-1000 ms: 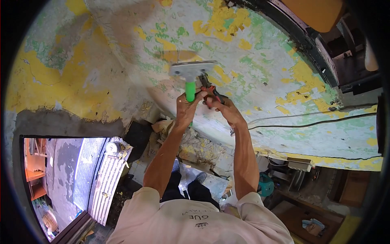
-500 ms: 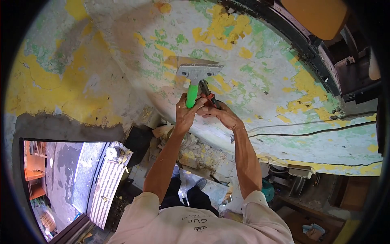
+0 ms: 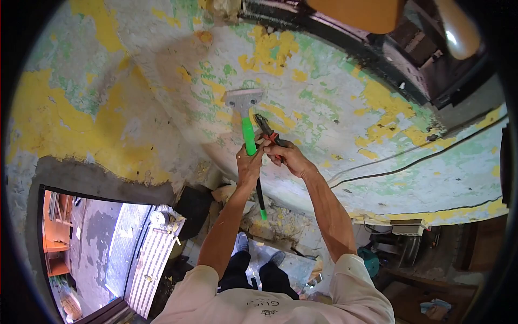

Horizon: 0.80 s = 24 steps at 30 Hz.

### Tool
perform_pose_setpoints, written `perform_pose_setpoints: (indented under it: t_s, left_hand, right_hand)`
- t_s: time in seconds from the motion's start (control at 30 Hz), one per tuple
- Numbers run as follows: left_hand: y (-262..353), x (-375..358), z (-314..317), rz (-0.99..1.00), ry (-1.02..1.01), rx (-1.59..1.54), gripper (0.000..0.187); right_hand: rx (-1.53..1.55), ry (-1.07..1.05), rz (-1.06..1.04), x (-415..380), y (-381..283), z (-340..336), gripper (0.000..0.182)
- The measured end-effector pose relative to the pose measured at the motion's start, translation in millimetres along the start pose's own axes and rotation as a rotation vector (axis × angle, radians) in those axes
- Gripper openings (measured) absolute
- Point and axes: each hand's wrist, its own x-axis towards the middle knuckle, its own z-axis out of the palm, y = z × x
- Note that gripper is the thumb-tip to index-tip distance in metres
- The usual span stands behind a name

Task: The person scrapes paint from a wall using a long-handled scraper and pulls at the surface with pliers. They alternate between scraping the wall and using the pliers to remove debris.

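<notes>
My left hand [image 3: 250, 164] is wrapped round the green and black handle of a scraper [image 3: 248, 135]. Its wide metal head [image 3: 244, 99] points up in front of the peeling wall [image 3: 318, 108], and the handle's lower end shows below my wrist. Close beside it on the right, my right hand [image 3: 290, 157] holds pliers [image 3: 268, 129] with red and black grips, jaws upward near the scraper. The fingers of both hands meet or nearly touch. Whether the pliers' jaws grip anything is too small to tell.
A dark frame [image 3: 345, 38] crosses the top right. Black cable [image 3: 399, 171] runs along the wall at right. An opening with a white ribbed panel [image 3: 156, 264] lies lower left. Debris [image 3: 275, 221] and my feet [image 3: 243, 243] are below.
The scraper now stands more upright, with its head facing the camera and its long handle visible below. Both hands appear slightly lower, and the view has shifted.
</notes>
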Motion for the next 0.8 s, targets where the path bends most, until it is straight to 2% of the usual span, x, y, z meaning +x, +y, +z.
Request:
perform_pose_setpoints:
  t_s: [0.1, 0.17, 0.27, 0.3, 0.33, 0.37, 0.4, 0.43, 0.47, 0.57, 0.6, 0.73, 0.8]
  left_hand:
    - [15.3, -11.3, 3.3, -0.017, 0.050, 0.097, 0.042]
    - [12.2, -24.4, -6.5, 0.074, 0.099, 0.086, 0.041]
    - [15.4, -64.1, -56.9, 0.127, 0.136, 0.176, 0.040]
    - [3.8, -75.1, -86.6, 0.201, 0.145, 0.259, 0.036]
    - [-5.5, -96.8, -125.1, 0.340, 0.117, 0.622, 0.034]
    - [-13.7, -119.2, -163.2, 0.499, 0.142, 0.974, 0.031]
    - [-7.1, -131.5, -175.7, 0.475, 0.177, 0.909, 0.031]
    - [8.4, -141.8, -171.4, 0.276, 0.237, 0.560, 0.030]
    - [20.9, -151.8, -169.3, 0.159, 0.303, 0.399, 0.030]
    - [37.3, -154.9, -161.8, 0.006, 0.401, 0.512, 0.033]
    - [6.8, -143.7, -166.2, 0.117, 0.364, 0.466, 0.035]
    - [22.9, -141.2, -133.8, 0.050, 0.314, 0.416, 0.034]
    - [38.7, -155.9, -139.2, 0.023, 0.390, 0.460, 0.034]
  right_hand:
    - [0.008, 0.006, 0.008, -1.8, -3.8, 0.1, 0.020]
    - [0.015, 0.000, 0.035, -4.7, -6.2, 3.2, 0.020]
    - [-0.017, 0.093, -0.007, -4.7, 0.5, 3.0, 0.025]
    - [-0.046, 0.144, -0.015, -7.4, 3.7, 4.5, 0.026]
    - [-0.070, 0.189, -0.041, -12.4, 0.9, 7.4, 0.028]
    - [-0.116, 0.167, 0.020, -24.3, -18.2, 15.4, 0.021]
    - [-0.149, 0.202, 0.032, -24.1, -15.6, 14.6, 0.023]
    - [-0.186, 0.239, 0.029, -20.7, -13.9, 12.2, 0.025]
    - [-0.178, 0.206, 0.046, -28.5, -28.8, 19.7, 0.027]
    - [-0.176, 0.163, 0.102, -19.5, -25.4, 11.6, 0.027]
    - [-0.191, 0.167, 0.123, -23.5, -33.2, 15.0, 0.029]
    - [-0.290, 0.218, 0.073, -11.3, -19.8, 5.8, 0.036]
    - [-0.379, 0.191, 0.074, -0.1, -11.6, -3.4, 0.029]
